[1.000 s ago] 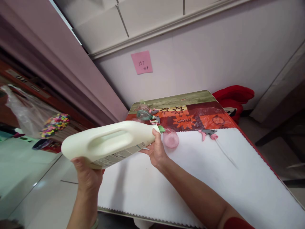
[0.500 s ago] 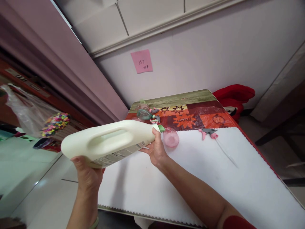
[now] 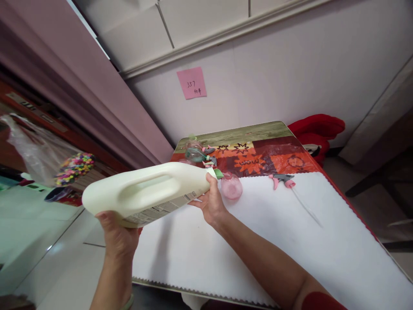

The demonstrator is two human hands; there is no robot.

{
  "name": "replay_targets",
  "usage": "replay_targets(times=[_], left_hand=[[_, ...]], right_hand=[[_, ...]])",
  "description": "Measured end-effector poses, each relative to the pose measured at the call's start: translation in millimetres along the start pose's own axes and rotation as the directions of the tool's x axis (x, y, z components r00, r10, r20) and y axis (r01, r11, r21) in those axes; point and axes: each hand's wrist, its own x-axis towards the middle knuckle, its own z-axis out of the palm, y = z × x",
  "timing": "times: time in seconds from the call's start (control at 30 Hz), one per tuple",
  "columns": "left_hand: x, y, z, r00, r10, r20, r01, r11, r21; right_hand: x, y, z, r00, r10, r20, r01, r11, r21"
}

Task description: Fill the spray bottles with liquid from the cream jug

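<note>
I hold a large cream plastic jug (image 3: 145, 193) with a moulded handle, lying almost level above the table's left front corner. My left hand (image 3: 118, 237) cups its base from below. My right hand (image 3: 211, 202) grips the neck end, where a green spout (image 3: 218, 174) points at a small pink round bottle (image 3: 231, 186) standing on the white cloth (image 3: 258, 241). The spout's tip sits just left of the bottle's mouth; no liquid shows between them.
A pink and grey spray head (image 3: 283, 181) with a long tube lies on the cloth to the right. Green spray bottles (image 3: 196, 154) lie at the table's far left on an orange plastic sheet (image 3: 264, 161). A pink note (image 3: 191, 83) hangs on the wall. A red cushion (image 3: 314, 131) sits beyond the table.
</note>
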Motion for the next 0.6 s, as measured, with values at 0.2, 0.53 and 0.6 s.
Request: replay_targets(times=[0.2, 0.53, 0.6], left_hand=[[-0.7, 2.4, 2.9, 1.0, -0.018, -0.007, 0.017, 1.0, -0.019], [-2.5, 3.0, 4.1, 1.0, 0.011, 0.0, -0.011, 1.0, 0.001], [-2.6, 2.9, 3.8, 1.0, 0.004, 0.004, -0.004, 1.0, 0.0]], right_hand=[[0.1, 0.1, -0.1, 1.0, 0.002, 0.001, -0.002, 1.0, 0.0], [0.4, 0.8, -0.5, 1.0, -0.004, 0.005, 0.004, 1.0, 0.014], [1.6, 1.3, -1.2, 1.0, 0.0, 0.007, 0.0, 1.0, 0.015]])
